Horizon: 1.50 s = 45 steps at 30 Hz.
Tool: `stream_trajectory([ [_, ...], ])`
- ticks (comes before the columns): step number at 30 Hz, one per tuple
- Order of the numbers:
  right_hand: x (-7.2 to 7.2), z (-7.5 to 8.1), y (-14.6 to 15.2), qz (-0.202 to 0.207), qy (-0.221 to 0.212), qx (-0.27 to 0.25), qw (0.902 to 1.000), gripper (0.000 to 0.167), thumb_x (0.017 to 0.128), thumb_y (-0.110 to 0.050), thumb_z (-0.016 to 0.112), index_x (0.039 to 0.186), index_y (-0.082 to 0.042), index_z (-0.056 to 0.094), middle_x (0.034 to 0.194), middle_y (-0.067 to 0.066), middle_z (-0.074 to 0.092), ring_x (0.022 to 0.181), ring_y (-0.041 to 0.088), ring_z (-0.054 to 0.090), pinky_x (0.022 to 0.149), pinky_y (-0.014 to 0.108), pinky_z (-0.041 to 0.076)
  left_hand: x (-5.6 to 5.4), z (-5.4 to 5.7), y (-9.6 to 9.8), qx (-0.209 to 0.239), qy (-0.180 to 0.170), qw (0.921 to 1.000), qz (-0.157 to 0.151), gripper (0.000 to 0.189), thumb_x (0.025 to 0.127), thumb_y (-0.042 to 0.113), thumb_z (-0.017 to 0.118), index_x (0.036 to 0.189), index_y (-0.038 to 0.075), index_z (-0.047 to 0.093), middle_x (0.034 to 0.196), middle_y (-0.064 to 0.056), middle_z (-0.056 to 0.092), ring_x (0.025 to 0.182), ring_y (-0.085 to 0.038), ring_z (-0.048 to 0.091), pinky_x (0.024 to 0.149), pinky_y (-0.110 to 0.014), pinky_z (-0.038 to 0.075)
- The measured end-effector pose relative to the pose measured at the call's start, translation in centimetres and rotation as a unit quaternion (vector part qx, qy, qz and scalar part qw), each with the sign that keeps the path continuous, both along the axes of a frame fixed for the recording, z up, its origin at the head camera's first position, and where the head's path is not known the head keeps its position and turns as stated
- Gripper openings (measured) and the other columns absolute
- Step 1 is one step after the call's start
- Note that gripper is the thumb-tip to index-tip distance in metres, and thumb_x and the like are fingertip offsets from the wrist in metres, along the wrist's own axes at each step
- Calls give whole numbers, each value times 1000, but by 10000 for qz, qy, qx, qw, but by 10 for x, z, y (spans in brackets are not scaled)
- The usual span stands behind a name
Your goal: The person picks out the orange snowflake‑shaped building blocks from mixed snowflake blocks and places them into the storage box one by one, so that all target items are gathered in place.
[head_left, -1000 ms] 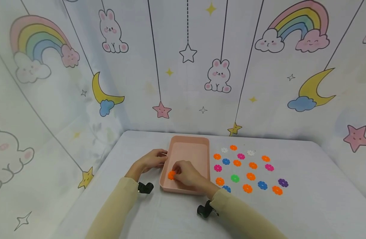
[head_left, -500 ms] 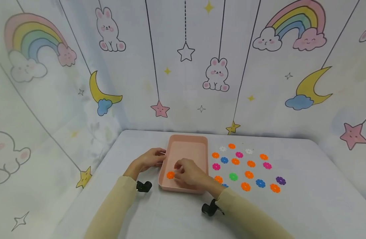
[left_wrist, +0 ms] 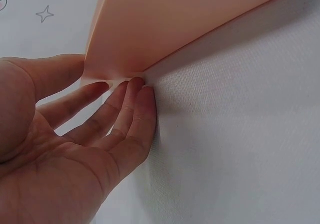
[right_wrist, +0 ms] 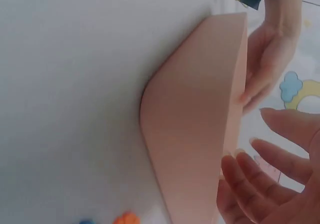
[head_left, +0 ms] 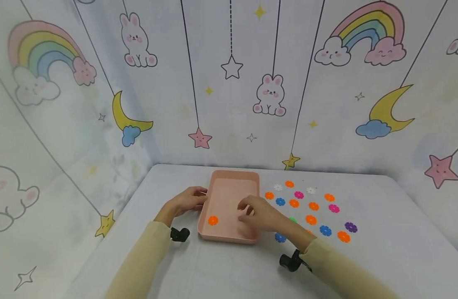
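Observation:
A pink rectangular tray (head_left: 229, 189) lies on the white-covered table. Inside it, near the front left corner, is one orange flower-shaped disc (head_left: 212, 220). My left hand (head_left: 185, 200) holds the tray's left side; in the left wrist view its thumb meets the rim and the fingertips rest by the outer wall (left_wrist: 170, 18). Over the right part of the tray hovers my right hand (head_left: 262, 214), thumb and fingers apart with nothing between them. In the right wrist view the right hand's fingers (right_wrist: 250, 179) overlap the tray's rim.
Right of the tray lie several loose flower-shaped discs, among them a blue one (head_left: 280, 237), a purple one (head_left: 350, 227) and a white one (head_left: 311, 190). The right hand and forearm cover some. A patterned cloth backdrop (head_left: 229, 104) rises behind the table.
My right hand has let go of the orange disc, leaving it in the tray, and has moved right toward the tray's right wall. The left hand stays at the left side.

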State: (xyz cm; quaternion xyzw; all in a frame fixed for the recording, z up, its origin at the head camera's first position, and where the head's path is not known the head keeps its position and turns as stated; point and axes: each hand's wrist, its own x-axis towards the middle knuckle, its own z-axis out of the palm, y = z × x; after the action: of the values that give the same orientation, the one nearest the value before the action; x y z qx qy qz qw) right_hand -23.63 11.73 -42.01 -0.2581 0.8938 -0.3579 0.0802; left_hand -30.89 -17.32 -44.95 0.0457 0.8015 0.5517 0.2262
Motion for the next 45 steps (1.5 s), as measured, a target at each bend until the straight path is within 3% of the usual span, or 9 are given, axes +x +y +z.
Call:
stream_trajectory([
  [11,1,10,59,99,124,20,9999,30,96,-21,73,119,-3,66,116,10,66,99,20,61,77,27,57,4,1,0,-152,52,9999,-2,46,105,16,58,146,0,48,140,-19,57,112,-24,64,99,-40,56],
  [20,-5,21,117,-306,632,232,9973,28,96,-21,74,118,-6,67,113,7,68,98,20,64,81,28,57,3,1,0,-181,73,9998,58,46,105,16,58,147,-1,48,141,-19,56,113,-25,64,98,-39,57],
  [26,-16,25,161,-716,739,337,9941,31,96,-18,73,122,-2,65,114,12,68,100,24,65,82,26,58,2,-1,0,-54,48,10000,49,45,105,13,57,146,-3,47,138,-20,57,111,-24,66,97,-39,58],
  [33,-33,18,212,-1330,777,512,9867,37,99,-18,69,128,3,60,121,23,65,107,37,65,86,43,61,2,-2,0,-167,60,9998,78,43,105,14,58,145,-1,50,137,-19,59,110,-24,65,97,-39,58],
  [45,-55,-15,268,-2014,198,856,9756,48,101,-23,65,133,11,54,125,33,58,112,49,59,92,61,55,0,-3,0,-131,69,9999,69,44,105,15,59,145,-1,50,138,-19,58,112,-24,65,97,-38,57],
])
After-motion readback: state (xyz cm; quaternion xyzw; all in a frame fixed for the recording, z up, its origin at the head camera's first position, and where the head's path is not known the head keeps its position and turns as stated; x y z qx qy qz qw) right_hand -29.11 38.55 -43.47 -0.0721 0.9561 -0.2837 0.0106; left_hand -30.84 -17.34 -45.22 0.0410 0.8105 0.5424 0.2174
